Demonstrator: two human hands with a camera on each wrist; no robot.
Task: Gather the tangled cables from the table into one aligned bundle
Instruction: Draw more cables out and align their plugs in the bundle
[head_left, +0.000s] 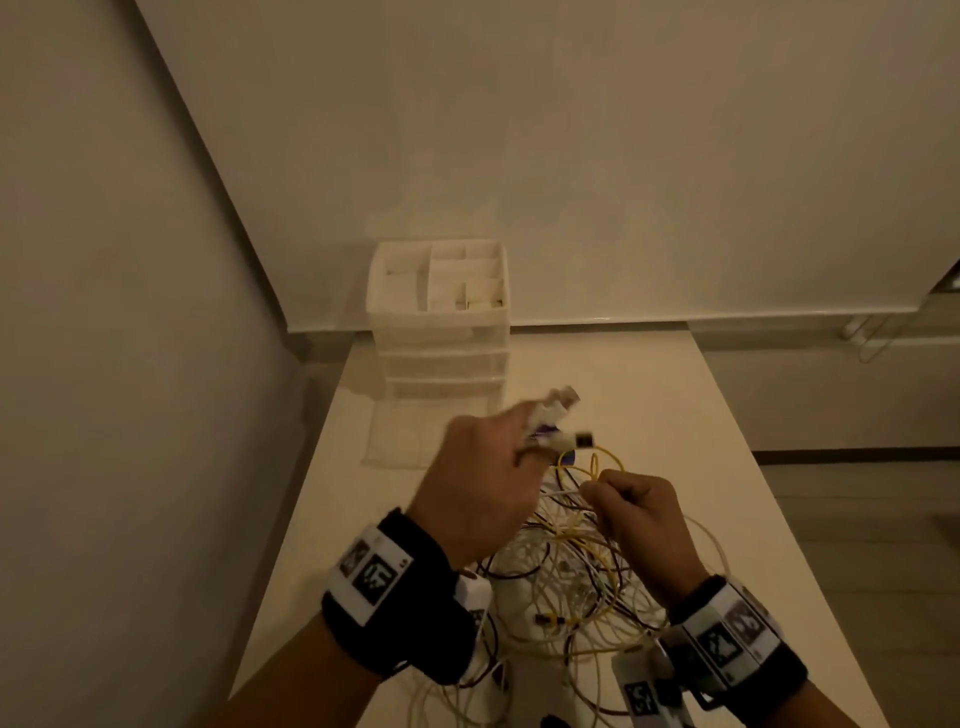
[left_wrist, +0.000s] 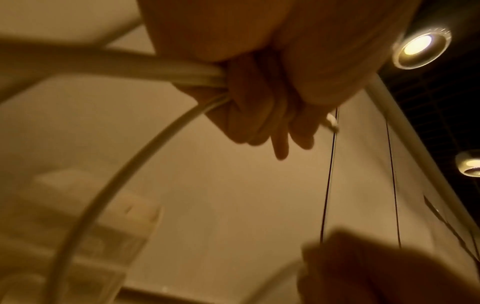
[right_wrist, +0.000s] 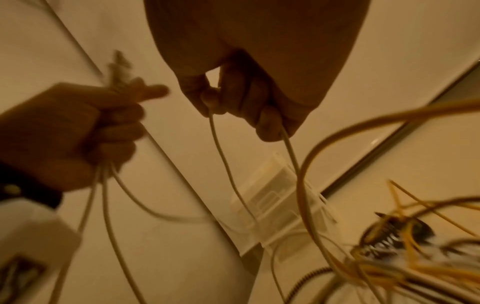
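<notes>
Tangled cables (head_left: 576, 587): loose heap of white, yellow and dark strands on the near half of the table (head_left: 691, 415), partly lifted between the two hands. Judged light, limp and springy; loops will snag on each other and on plugs. Best taken near the plug ends, where the strands stiffen.

Right hand (head_left: 641, 512): raised over the heap; grip curled, thumb and fingers pinching a thin white cable (right_wrist: 221, 148) that hangs down to the pile; a yellow cable (head_left: 597, 467) loops just beside the knuckles.

Left hand (head_left: 480, 480): raised, slightly farther; grip closed round several white cables, their USB plugs (head_left: 563, 423) sticking out past the fingers roughly side by side. Blurred; exact count cannot be told.

Cloth or paper sheet (head_left: 400, 436): flat on the table, beyond the hands.

Translucent drawer organiser (head_left: 441, 358): far left of the table, against the wall, divided tray on top.
</notes>
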